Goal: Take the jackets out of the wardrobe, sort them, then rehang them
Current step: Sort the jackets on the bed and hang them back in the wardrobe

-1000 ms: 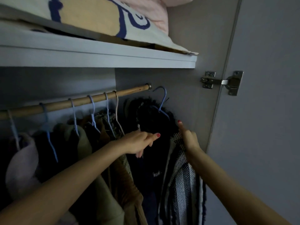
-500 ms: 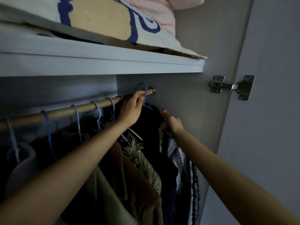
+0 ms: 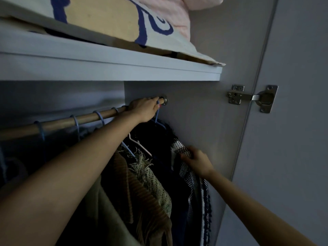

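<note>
Several jackets hang on blue hangers from a wooden rail [image 3: 85,119] inside the wardrobe. My left hand [image 3: 144,110] is up at the rail's right end and grips the hook of a blue hanger [image 3: 157,119] there. That hanger carries a dark fuzzy jacket [image 3: 154,139] at the far right. My right hand [image 3: 196,160] holds the black-and-white knit fabric [image 3: 179,146] at the jacket's right shoulder. A tan fringed jacket [image 3: 147,174] and a brown ribbed one [image 3: 124,174] hang just to the left.
A white shelf [image 3: 110,68] sits right above the rail, with folded bedding [image 3: 115,20] on it. The wardrobe's side wall [image 3: 204,112] is close on the right. The open door [image 3: 292,139] hangs on a metal hinge [image 3: 252,97].
My left hand rose from the clothes to the rail's right end, taking the blue hanger's hook with it. My right hand dropped a little along the knit fabric.
</note>
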